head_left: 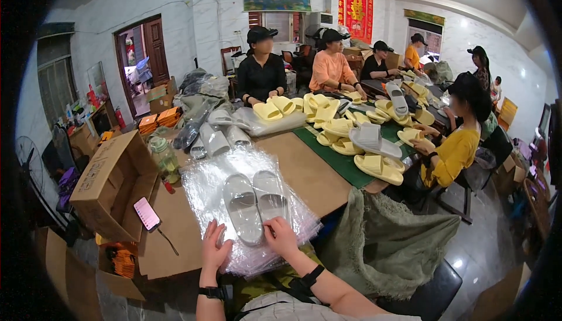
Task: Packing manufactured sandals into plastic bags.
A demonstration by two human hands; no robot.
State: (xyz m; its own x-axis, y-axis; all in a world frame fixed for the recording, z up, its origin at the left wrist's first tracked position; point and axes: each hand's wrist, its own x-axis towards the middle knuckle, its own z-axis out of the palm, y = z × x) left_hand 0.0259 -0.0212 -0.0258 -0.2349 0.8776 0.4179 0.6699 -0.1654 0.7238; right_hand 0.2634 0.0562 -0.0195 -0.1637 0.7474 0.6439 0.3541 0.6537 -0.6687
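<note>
two grey slippers (pixel 243 209) are lying side by side just ahead of the fingers, on a stack of clear bags (pixel 205 189); whether film is also covering them, i cannot tell. their long axes are running nearly straight away from the wrists, leaning slightly left at the far ends. the right hand (pixel 281 236) is sitting nearer, its fingers drawn together at the pair's near ends; what they are pinching, if anything, i cannot tell. the left hand (pixel 216 245) is resting on the bags with fingers spread, just left of the left slipper's near end, apart from it. left of those fingers a phone (pixel 146 213) is lying, with a box (pixel 111 186) standing beyond. ahead of both hands more grey slippers (pixel 215 139) are lying, and yellow slippers (pixel 325 111) are heaping up farther right.
</note>
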